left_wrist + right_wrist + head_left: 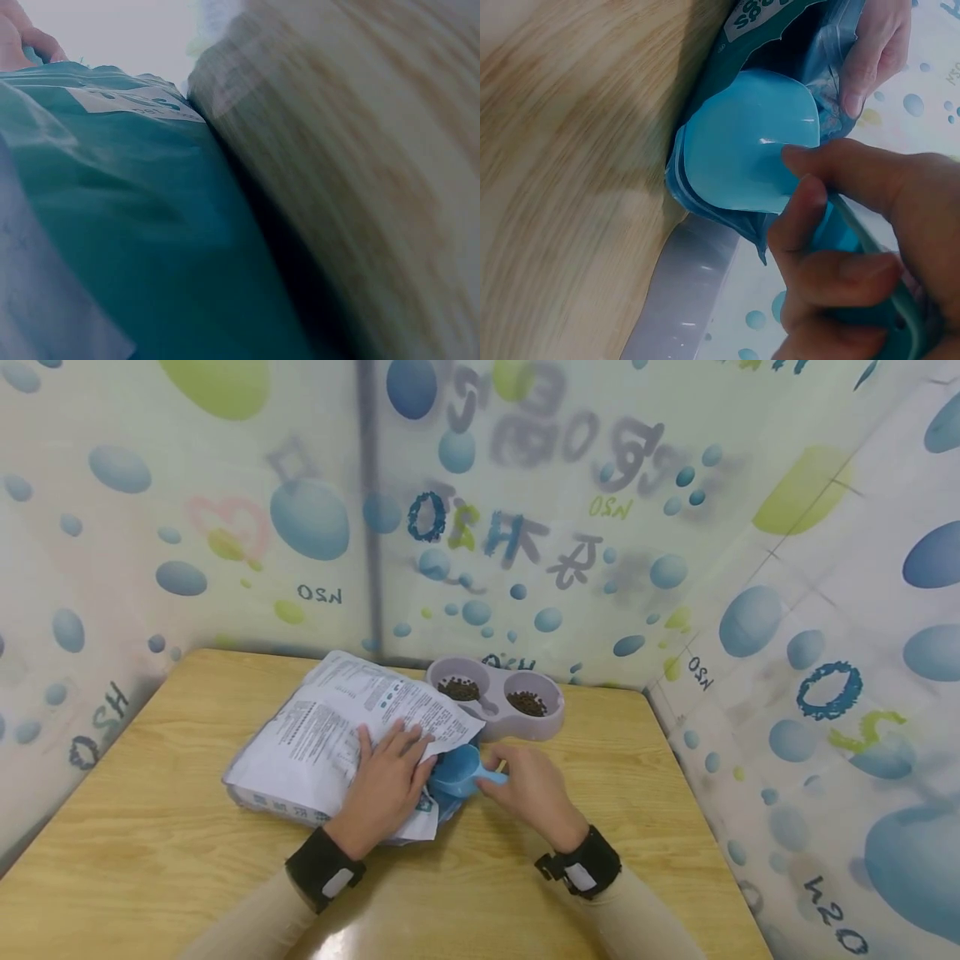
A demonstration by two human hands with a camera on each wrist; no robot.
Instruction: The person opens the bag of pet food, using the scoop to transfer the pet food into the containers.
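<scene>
A large white printed bag (315, 735) lies on its side, its opening facing right. My left hand (386, 785) rests on top of the bag beside that opening, fingers extended over the printed face. By its handle, my right hand (532, 789) grips a light blue scoop (459, 770), thumb and fingers curled round it. In the right wrist view the scoop (742, 142) sits within the bag's mouth, with the dark inside of the bag behind it. The bag's teal side (172, 202) fills much of the left wrist view.
A grey double pet bowl (491, 681) stands behind the scoop near the table's back edge, brown kibble (527, 702) in both of its hollows. The wooden table (615, 860) meets patterned walls (465, 560) at the back and sides.
</scene>
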